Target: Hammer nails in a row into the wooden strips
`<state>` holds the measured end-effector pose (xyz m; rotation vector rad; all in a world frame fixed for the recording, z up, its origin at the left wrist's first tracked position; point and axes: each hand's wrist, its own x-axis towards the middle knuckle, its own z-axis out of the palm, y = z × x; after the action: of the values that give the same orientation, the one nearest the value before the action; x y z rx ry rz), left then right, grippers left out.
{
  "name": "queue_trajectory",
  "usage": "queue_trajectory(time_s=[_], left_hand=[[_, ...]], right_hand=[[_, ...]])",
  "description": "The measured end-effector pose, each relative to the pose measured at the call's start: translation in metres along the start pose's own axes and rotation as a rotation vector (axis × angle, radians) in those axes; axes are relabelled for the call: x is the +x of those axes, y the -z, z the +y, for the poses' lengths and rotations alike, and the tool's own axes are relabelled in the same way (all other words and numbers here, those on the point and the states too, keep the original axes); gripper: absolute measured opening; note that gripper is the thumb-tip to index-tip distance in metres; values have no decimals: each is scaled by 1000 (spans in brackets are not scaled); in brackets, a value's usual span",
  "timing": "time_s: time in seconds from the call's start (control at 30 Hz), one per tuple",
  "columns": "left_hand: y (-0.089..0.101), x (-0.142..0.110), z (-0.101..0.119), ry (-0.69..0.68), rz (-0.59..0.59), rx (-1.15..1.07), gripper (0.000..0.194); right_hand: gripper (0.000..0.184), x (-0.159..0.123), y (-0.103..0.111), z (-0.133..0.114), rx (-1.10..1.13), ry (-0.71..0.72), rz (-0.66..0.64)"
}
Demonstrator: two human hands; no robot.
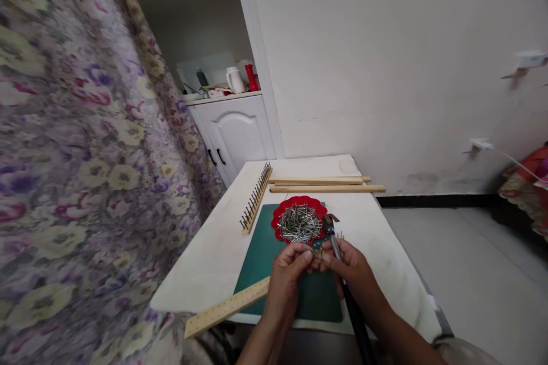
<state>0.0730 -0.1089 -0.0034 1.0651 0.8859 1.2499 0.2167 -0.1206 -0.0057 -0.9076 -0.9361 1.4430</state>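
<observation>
My left hand (291,268) is closed, thumb and forefinger pinched over a few small nails (319,252). Its fingertips almost meet those of my right hand (353,271), which is closed around the shaft of a claw hammer (355,319). The hammer's head points away from me, beside a red scalloped bowl (275,222) full of loose silver nails (299,223). A wooden strip with rows of small holes (229,308) runs beneath my left hand, partly hidden. A few upright nails (341,235) show just beyond my right fingers.
A green cutting mat (261,239) lies on the white-covered table (192,279). At the left, another wooden strip (252,214) bristles with a row of dark upright nails. Bare wooden strips (327,188) lie across the far end. A flowered curtain (103,171) hangs at the left.
</observation>
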Motion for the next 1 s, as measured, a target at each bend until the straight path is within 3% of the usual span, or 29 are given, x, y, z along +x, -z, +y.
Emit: queue_trajectory(time_s=[0.2,0.37,0.63,1.0], left_hand=[[38,12,-10,-103,138,465,16],[43,14,-31,-194,162,739,18],[41,16,-39,-240,147,815,18],[41,14,-39,-265,112,889,14]], right_hand=[[35,-4,3,-9,-53,-2,-18],[36,-4,3,-8,-93,-30,-33],[33,-7,2,-6,-105,-37,-20],[34,-5,2,-3,-91,-75,-101]])
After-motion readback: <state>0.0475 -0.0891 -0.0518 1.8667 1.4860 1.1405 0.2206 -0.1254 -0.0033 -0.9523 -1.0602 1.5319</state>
